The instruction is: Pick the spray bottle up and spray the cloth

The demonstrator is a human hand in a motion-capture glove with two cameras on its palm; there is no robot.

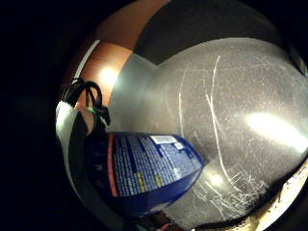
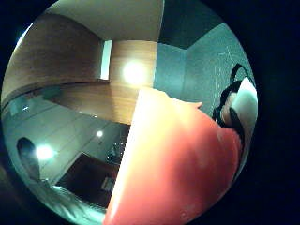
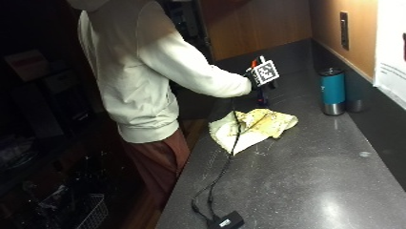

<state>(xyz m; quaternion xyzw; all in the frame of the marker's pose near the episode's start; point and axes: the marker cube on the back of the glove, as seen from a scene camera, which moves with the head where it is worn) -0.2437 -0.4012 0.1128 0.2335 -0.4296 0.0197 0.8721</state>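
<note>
Right hand: the gloved right hand (image 3: 255,79) is raised above the dark countertop (image 3: 304,171), fingers curled round the spray bottle (image 3: 261,95).
Grip evidence: on the little-finger side the bottle's blue printed label (image 1: 144,168) sits close against the palm; on the thumb side its orange-red plastic top (image 2: 173,168) fills much of the frame.
Bottle: it hangs roughly upright, long axis near vertical, the blue body below the hand and clear of the counter. Which way the nozzle faces cannot be told.
Key relation: the cloth (image 3: 254,126) lies on the counter just below and toward 6 o'clock of the hand in the outside view, near but apart from the bottle; the bare hand is out of sight.
Cloth: a crumpled, pale yellow rag, soft and folded, one corner hanging toward the counter edge.
Counter: dark speckled stone, smooth, with fine scratches.
Surroundings: a teal tumbler (image 3: 332,90) with a steel base stands at 3 o'clock of the cloth, well apart.
Judgement: the pick-up looks done; aiming down at the cloth and squeezing remain.
</note>
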